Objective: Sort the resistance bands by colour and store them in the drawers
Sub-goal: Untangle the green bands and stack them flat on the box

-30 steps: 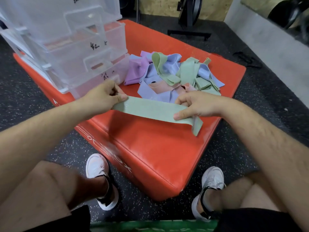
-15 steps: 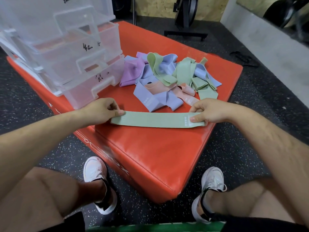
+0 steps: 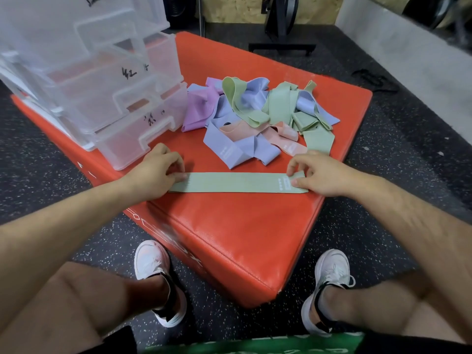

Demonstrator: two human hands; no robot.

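Now the green band point(image 3: 229, 182) lies flat on the red padded box point(image 3: 229, 238), its long axis running from nine o'clock to three o'clock along the near edge. The left grip point(image 3: 155, 175) pinches the nine o'clock end with curled fingers. The right grip point(image 3: 314, 172) pinches the three o'clock end between thumb and forefinger, beside the white print. The clear drawers point(image 3: 122, 103) stand at about ten o'clock, just beyond the left grip, so that hand is the nearer one. The unsorted bands point(image 3: 255, 116) are heaped at twelve o'clock. A fold end to end probably comes first, then the drawer.
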